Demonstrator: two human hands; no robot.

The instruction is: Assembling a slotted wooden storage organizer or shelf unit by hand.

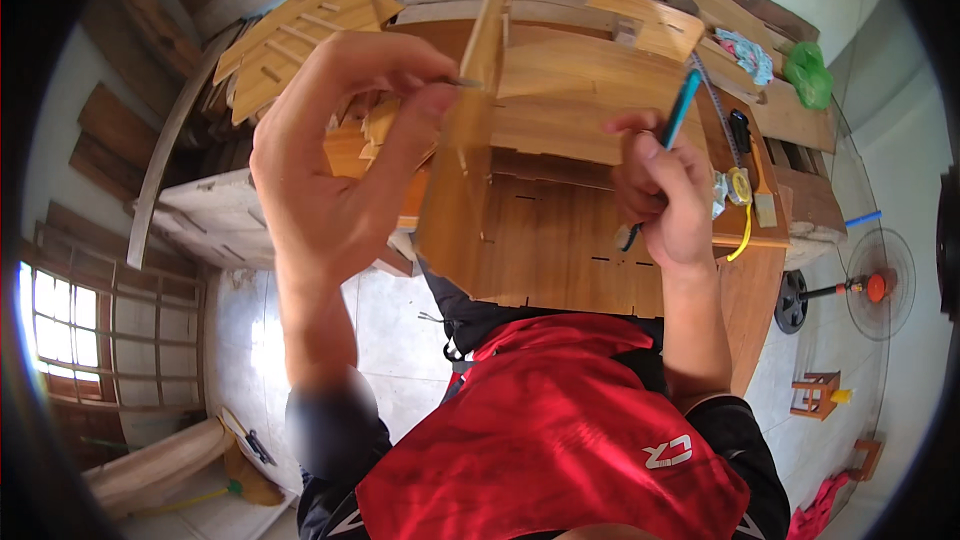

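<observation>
At the far left of the frame, low down, a window (pixel 60 325) glows beside leaning wooden frames, and pale floor tiles (pixel 390 330) show open room between your left forearm and your red shirt. Up and to the right, your left hand (pixel 335 160) is raised close to the camera, thumb and fingers pinched on a thin wooden strip (pixel 470 130) that stands nearly upright; its top edge reaches the upper rim of the frame and its lower end widens over the near edge of the desk (pixel 560 250). Behind that hand, in the upper left, a slatted wooden panel (pixel 300 30) lies tilted on a pile of boards, its edge just beside your knuckles.

Centre frame, the desk top is a broad sheet of brown wood with short dark slots near its front edge; the stretch between your two hands is bare. Right of centre, your right hand (pixel 665 190) is clenched around a teal pen (pixel 670 135), the shaft slanting up to the right and the tip poking out below the fist, over the desk surface. I cannot tell whether the tip touches the wood.

Just right of that hand, a yellow tape measure (pixel 740 190) sits near the desk's right edge with its tape hanging over. Farther up, a green plastic bag (pixel 808 75) rests on stacked planks. At the right rim, a standing fan (pixel 875 285) and a small wooden stool (pixel 815 390) are well apart from the desk, with free floor between.
</observation>
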